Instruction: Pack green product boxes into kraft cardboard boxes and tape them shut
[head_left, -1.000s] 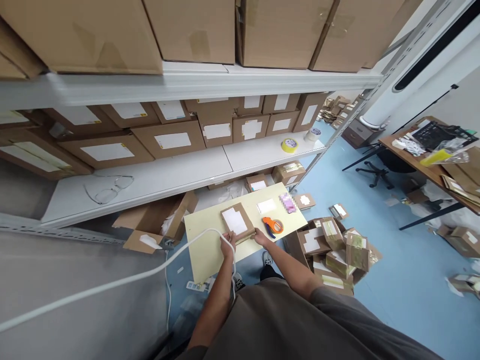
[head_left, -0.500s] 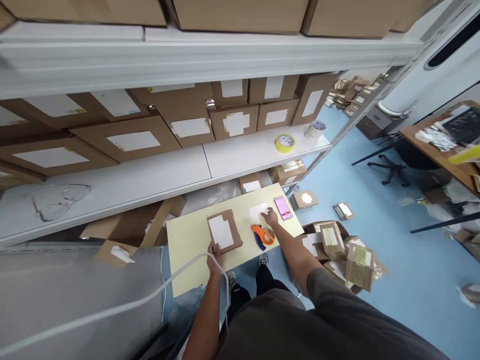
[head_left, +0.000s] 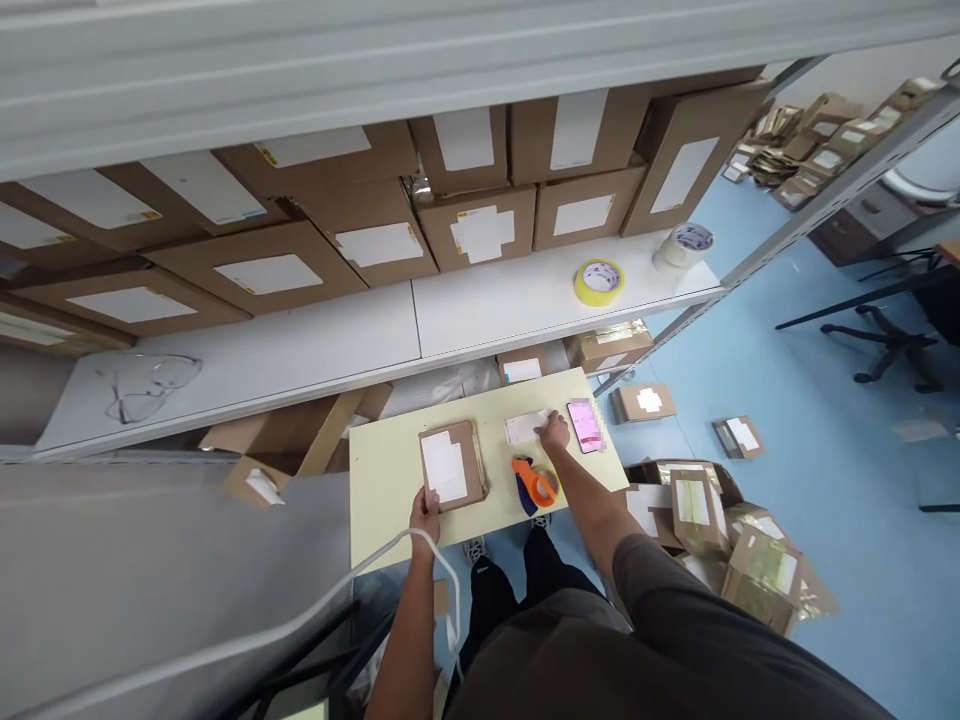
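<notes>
A small brown cardboard box with a white label lies flat on the pale yellow table. My left hand grips its near left corner. My right hand reaches across the table and rests its fingers on a white paper slip. An orange tape dispenser lies just under my right forearm. A phone with a pink screen sits right of the slip.
White metal shelving behind the table carries rows of labelled cardboard boxes, a yellow tape roll and a clear one. Glasses lie on the shelf at left. Taped parcels pile on the blue floor at right. A white cable hangs from my left wrist.
My right hand left the box and reached out to the white slip beside the phone. My left hand stayed on the box. The view tilted lower and closer to the shelf.
</notes>
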